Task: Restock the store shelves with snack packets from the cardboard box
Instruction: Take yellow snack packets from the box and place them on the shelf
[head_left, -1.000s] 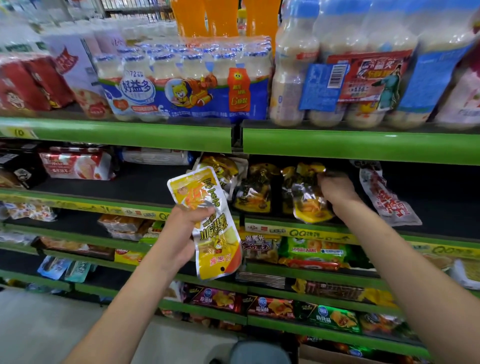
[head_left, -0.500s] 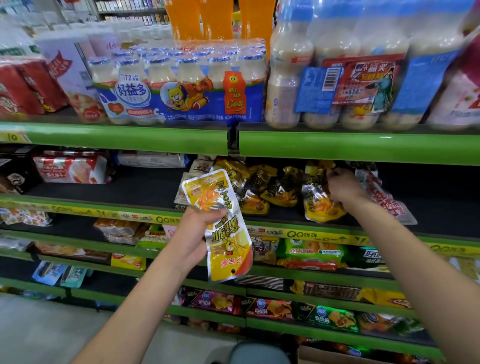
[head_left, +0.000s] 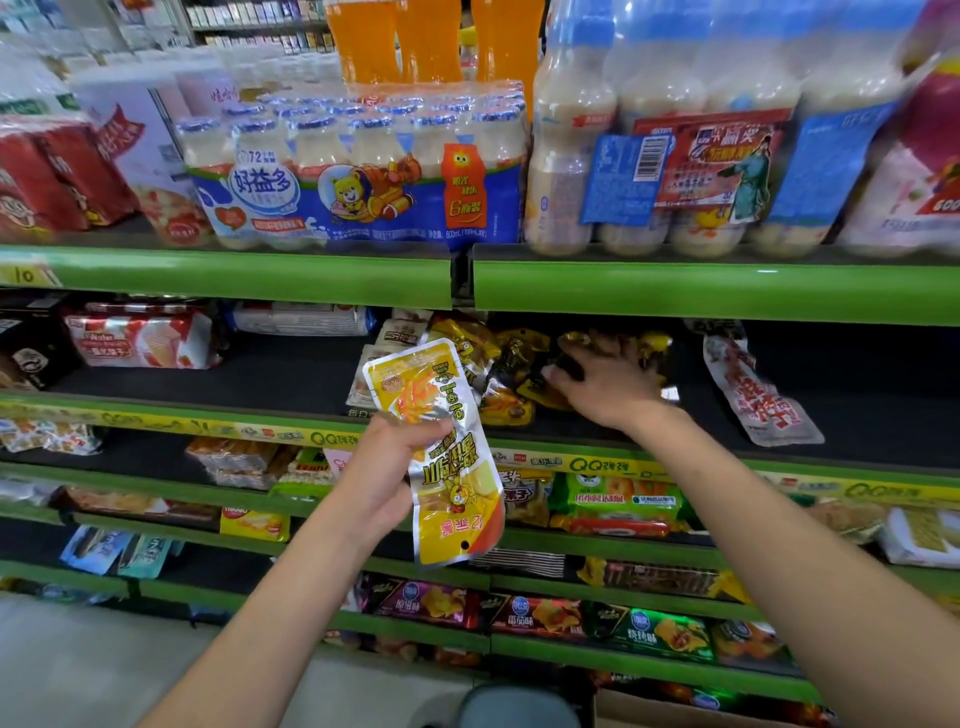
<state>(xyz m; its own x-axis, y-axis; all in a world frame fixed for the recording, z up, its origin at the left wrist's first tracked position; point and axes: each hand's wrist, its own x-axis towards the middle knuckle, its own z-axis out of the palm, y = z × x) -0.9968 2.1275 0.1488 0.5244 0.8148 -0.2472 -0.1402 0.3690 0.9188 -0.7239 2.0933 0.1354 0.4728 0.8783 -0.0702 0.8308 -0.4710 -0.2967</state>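
A: Why does the left hand (head_left: 387, 478) hold back instead of going to the shelf?

B: It grips a yellow packet (head_left: 441, 457) by the middle, upside down, in front of the shelf edge (head_left: 597, 462). That looks like stock waiting its turn while the other hand makes room.

A: And the right hand (head_left: 605, 382)?

B: It lies deeper in, fingers spread and fairly straight on the pile (head_left: 498, 374) of yellow and dark packets. It presses or shoves them rather than grasping any, probably tidying them back from the lip.

A: Where is room left?

B: Bare black shelf shows to the left of the pile, and more to its right, before the red-and-white packet (head_left: 758, 395) that lies slanted near the front edge. The green shelf above (head_left: 717, 293) hangs low, so any reach must go in flat.

A: The box?

B: Only a cardboard corner (head_left: 649, 714) shows at the bottom.
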